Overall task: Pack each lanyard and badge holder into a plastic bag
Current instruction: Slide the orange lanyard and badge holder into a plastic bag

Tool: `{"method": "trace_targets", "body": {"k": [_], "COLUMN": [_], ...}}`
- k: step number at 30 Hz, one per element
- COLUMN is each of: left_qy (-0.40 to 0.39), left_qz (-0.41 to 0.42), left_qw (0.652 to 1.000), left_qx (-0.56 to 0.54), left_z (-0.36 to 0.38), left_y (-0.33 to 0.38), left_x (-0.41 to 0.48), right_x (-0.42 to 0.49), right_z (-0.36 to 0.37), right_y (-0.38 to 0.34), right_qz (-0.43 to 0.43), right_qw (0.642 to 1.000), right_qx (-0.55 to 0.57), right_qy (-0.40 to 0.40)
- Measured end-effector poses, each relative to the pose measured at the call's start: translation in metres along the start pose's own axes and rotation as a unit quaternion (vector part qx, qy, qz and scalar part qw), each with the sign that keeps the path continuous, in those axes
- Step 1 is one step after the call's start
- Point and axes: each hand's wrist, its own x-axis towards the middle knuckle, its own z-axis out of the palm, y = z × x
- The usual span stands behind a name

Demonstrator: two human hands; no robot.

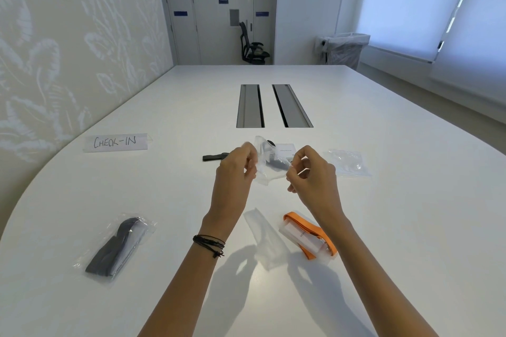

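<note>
Left hand [236, 169] and right hand [312, 172] are pinching a crinkled clear bag [269, 167] above the smooth white desk [397, 227], its long axis pointing away. Four bags are showing; one, lying diagonally at left, is holding a black lanyard [115, 252]. An orange lanyard [295, 220] is lying loose.
</note>
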Motion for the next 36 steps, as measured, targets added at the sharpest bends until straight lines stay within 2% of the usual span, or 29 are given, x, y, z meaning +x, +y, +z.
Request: {"method": "trace_targets", "body": {"k": [2,6,11,16,19,21,24,27,29,36], "left_qy": [-0.016,-0.038,-0.056,-0.069,-0.057,-0.052,-0.052,-0.054,-0.056,-0.056], "left_qz": [0.016,-0.015,-0.054,-0.047,-0.031,-0.028,-0.023,-0.024,-0.026,-0.024], "left_qw": [0.999,0.995,0.991,0.993,0.992,0.99,0.989,0.987,0.986,0.987], "left_qx": [0.032,0.092,0.105,0.082,0.109,0.125,0.137,0.15,0.153,0.151], "left_z": [0.002,0.006,0.007,0.01,0.01,0.009,0.009,0.011,0.012,0.015], "left_y": [0.0,0.005,0.011,0.011,0.007,0.004,0.001,-0.002,-0.004,-0.007], "left_x": [-0.001,-0.004,-0.007,-0.008,-0.009,-0.008,-0.007,-0.008,-0.008,-0.009], "right_x": [-0.001,-0.002,-0.003,-0.003,-0.002,0.001,0.009,0.007,0.0,-0.01], "right_z": [0.002,0.005,0.011,0.009,-0.001,-0.009,-0.022,-0.029,-0.03,-0.029], "right_y": [-0.001,-0.001,0.002,0.002,0.005,0.017,0.048,0.08,0.091,0.101], "right_qz": [-0.002,-0.013,-0.006,-0.029,-0.052,-0.051,0.021,0.119,0.163,0.23], "right_qw": [1.0,0.999,0.999,0.996,0.992,0.993,0.985,0.938,0.91,0.888], "right_qx": [-0.003,-0.015,0.004,0.031,0.059,0.035,-0.071,-0.186,-0.225,-0.241], "right_qy": [-0.012,-0.027,-0.042,-0.077,-0.099,-0.097,-0.152,-0.269,-0.309,-0.318]}}
